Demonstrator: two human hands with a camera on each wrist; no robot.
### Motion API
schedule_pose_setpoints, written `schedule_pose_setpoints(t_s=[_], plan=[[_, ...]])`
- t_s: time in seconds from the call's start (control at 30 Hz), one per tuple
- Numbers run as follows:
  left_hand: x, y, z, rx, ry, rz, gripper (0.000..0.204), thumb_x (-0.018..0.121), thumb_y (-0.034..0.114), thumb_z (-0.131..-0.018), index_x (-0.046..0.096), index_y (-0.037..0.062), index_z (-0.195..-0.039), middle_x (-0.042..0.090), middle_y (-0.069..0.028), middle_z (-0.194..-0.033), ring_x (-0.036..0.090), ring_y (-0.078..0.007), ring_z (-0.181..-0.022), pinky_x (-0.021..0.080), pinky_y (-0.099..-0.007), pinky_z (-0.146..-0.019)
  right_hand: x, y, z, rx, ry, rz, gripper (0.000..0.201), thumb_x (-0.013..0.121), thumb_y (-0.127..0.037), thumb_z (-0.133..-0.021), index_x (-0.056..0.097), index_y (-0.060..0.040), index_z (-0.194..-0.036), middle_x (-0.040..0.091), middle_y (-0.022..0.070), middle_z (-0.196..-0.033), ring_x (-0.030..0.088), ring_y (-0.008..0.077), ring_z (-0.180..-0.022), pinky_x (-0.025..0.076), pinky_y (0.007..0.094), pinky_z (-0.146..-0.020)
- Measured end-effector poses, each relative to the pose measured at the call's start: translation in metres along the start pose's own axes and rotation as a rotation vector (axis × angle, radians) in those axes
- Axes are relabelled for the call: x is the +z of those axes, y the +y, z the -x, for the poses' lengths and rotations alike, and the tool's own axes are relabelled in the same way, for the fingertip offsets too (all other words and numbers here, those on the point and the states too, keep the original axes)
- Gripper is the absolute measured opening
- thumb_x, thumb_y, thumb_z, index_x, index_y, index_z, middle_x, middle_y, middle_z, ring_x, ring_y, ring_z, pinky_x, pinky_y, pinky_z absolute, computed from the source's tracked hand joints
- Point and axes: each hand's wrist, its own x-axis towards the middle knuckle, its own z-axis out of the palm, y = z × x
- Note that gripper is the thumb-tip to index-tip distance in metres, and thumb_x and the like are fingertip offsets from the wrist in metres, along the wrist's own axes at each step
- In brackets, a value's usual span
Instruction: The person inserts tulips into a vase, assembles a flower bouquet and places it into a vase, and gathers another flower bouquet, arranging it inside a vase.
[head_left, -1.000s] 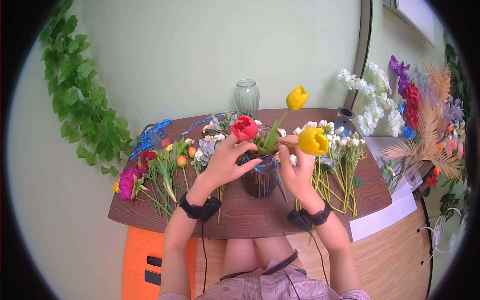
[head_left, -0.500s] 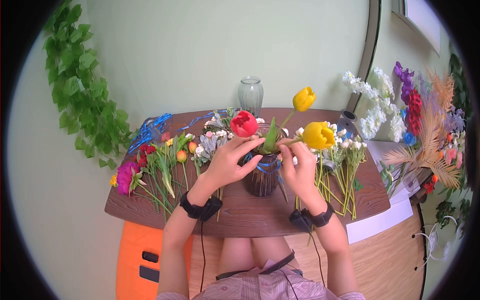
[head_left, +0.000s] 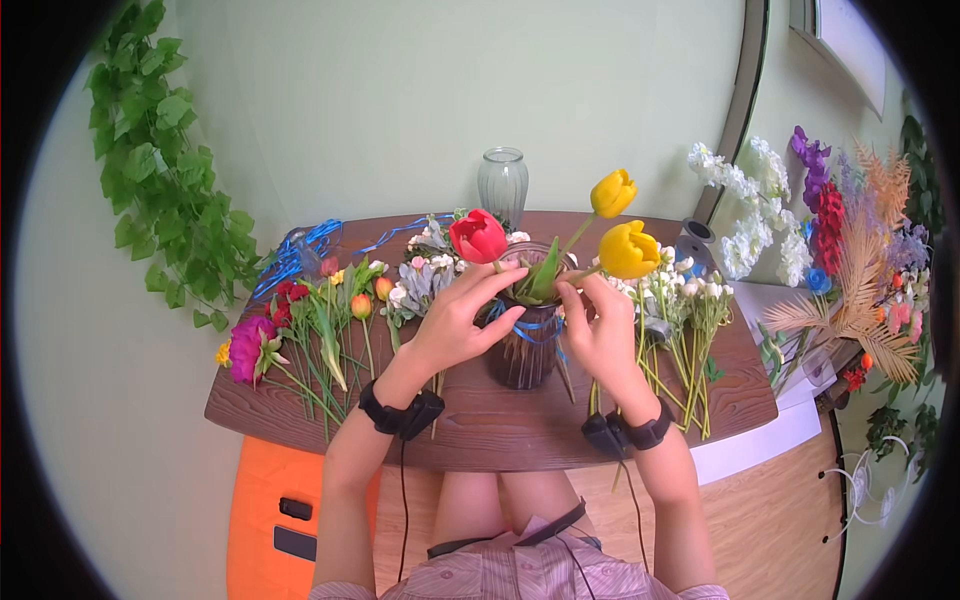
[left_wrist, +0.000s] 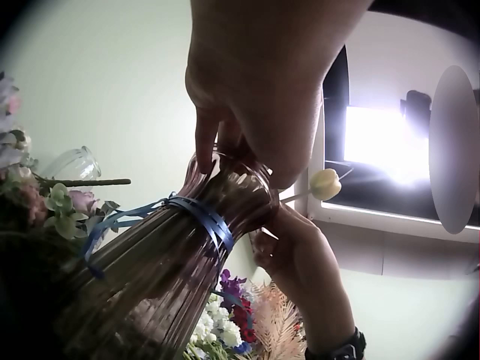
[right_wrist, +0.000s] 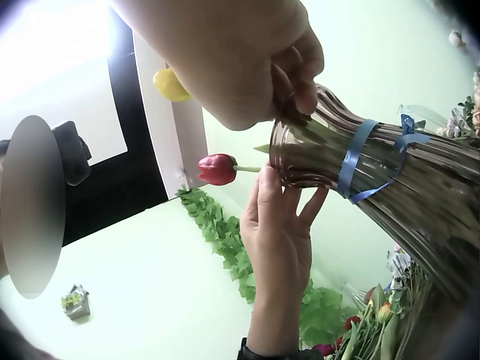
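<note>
vase [head_left: 522,362], arranging step, seemingly; left hand [head_left: 456,322]: fingers extended at rim; right hand [head_left: 604,335]: pinching yellow tulip [head_left: 629,250] by stem; next move: likely settling stem angle before release.

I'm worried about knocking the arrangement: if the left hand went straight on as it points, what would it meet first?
Probably the green leaves in the mouth of the vase, just beyond the left hand in the head view; depth is unclear, so the vase could come first.

Vase [right_wrist: 420,176] cropped at base in both wrist views, stems [right_wrist: 309,133] inside blurred, white panel [head_left: 850,45] cut by head view's top
</note>
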Motion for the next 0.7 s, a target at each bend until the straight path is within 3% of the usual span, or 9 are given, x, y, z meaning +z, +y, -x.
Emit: schedule_pose_setpoints(t_s=[0.7], plan=[[0.002, 0.0, 0.001, -0.008, 0.005, 0.005, 0.04, 0.064, 0.003, -0.07, 0.054, 0.0015, -0.109, 0.056, -0.0123, -0.108, 0.056, -0.0224, -0.088, 0.045, -0.0293, -0.077, -0.013, -0.003, -0.004, 0.048, -0.144, 0.01, 0.008, 0.06, -0.011, -0.075, 0.064, -0.0038, -0.077, 0.058, 0.0103, -0.06, 0.056, 0.0236, -0.05, 0.043, 0.0314, -0.048]])
